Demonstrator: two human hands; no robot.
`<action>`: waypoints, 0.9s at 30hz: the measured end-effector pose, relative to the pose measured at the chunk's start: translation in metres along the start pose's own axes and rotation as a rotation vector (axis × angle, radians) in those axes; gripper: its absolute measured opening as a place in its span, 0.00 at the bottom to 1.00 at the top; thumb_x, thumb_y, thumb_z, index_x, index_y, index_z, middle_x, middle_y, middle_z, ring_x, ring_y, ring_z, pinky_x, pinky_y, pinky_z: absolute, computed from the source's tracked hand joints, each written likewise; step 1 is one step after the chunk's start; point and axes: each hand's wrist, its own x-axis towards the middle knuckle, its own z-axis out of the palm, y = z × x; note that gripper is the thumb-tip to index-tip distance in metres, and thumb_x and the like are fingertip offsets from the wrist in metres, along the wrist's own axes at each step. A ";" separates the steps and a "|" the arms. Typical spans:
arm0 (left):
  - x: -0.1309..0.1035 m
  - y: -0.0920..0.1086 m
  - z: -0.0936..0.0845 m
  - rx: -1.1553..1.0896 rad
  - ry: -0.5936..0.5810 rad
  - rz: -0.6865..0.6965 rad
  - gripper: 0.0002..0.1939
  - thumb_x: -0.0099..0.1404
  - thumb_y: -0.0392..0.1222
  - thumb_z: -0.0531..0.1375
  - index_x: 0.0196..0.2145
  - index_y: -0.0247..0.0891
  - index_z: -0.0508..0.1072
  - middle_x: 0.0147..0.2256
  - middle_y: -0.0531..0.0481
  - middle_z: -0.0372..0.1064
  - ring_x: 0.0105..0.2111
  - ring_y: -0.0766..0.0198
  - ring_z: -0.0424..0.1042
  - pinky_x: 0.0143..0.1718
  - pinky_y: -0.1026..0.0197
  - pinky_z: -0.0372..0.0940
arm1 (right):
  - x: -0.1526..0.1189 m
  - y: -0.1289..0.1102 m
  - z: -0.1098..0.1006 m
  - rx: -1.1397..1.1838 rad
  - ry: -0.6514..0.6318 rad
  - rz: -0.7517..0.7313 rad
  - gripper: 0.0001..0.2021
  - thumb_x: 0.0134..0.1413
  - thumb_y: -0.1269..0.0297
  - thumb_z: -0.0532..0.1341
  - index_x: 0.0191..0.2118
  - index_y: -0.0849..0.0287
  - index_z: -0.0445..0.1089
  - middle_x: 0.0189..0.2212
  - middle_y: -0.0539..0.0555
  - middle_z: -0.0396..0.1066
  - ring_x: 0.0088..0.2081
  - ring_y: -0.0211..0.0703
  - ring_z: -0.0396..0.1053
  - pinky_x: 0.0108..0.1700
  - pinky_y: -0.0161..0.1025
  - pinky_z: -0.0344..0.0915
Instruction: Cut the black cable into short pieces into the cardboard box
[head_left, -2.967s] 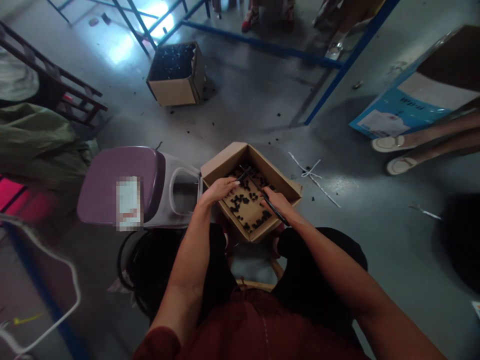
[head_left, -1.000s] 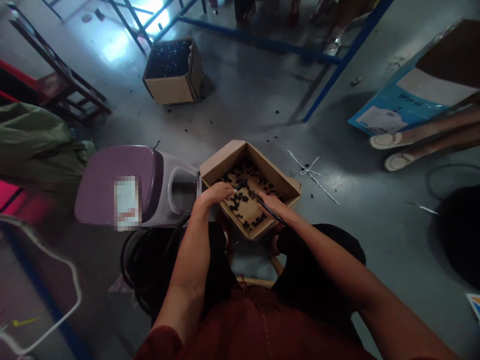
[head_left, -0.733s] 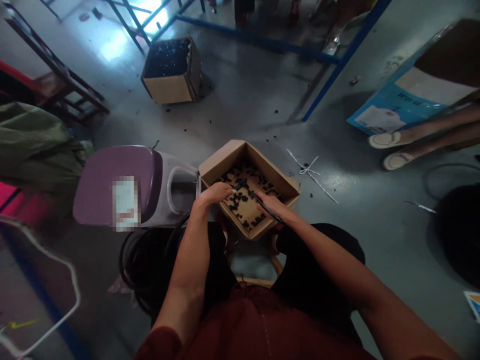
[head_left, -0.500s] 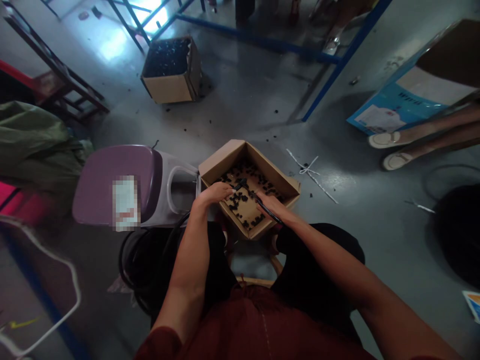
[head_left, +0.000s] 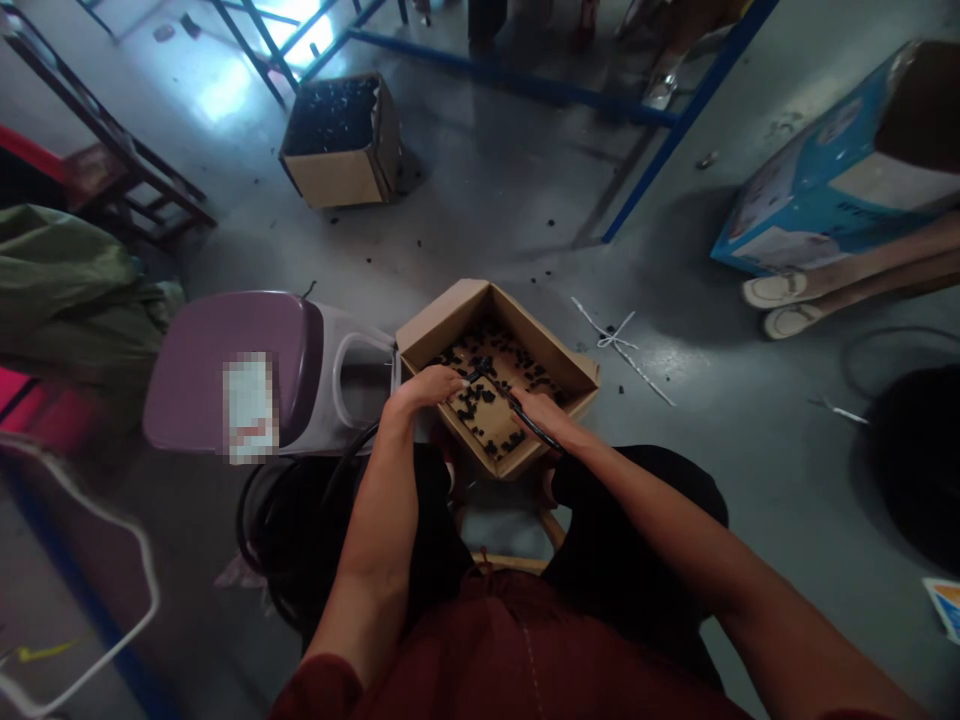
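Note:
Over an open cardboard box (head_left: 546,335) between my knees, both hands work close together. My left hand (head_left: 437,384) is closed, fingertips pinching a small black part (head_left: 481,369) that sticks out to the right. My right hand (head_left: 541,415) is wrapped round a slim black-handled pliers-like tool (head_left: 534,427). Its tip points up and left toward the black part; whether the two touch is too small to tell. Scattered on the bottom of the box lie many small black pieces (head_left: 472,405).
Left of the box stands a stool with a purple seat (head_left: 232,350). A carton full of black pieces (head_left: 330,115) sits ahead, near a blue metal frame (head_left: 645,190). White string (head_left: 619,340) lies to the right. Another person's feet (head_left: 780,300) are beside a blue carton (head_left: 817,205).
At the right, the blue carton has turned and shifted slightly away to the right. My hands stay almost in place, with the tool angled a little differently.

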 end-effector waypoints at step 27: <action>-0.002 0.020 -0.001 -0.362 0.251 0.132 0.13 0.64 0.45 0.50 0.36 0.33 0.69 0.28 0.50 0.66 0.25 0.71 0.62 0.29 0.66 0.60 | 0.014 0.000 -0.022 0.886 0.171 0.154 0.13 0.51 0.57 0.52 0.43 0.55 0.56 0.24 0.46 0.62 0.21 0.34 0.61 0.23 0.31 0.61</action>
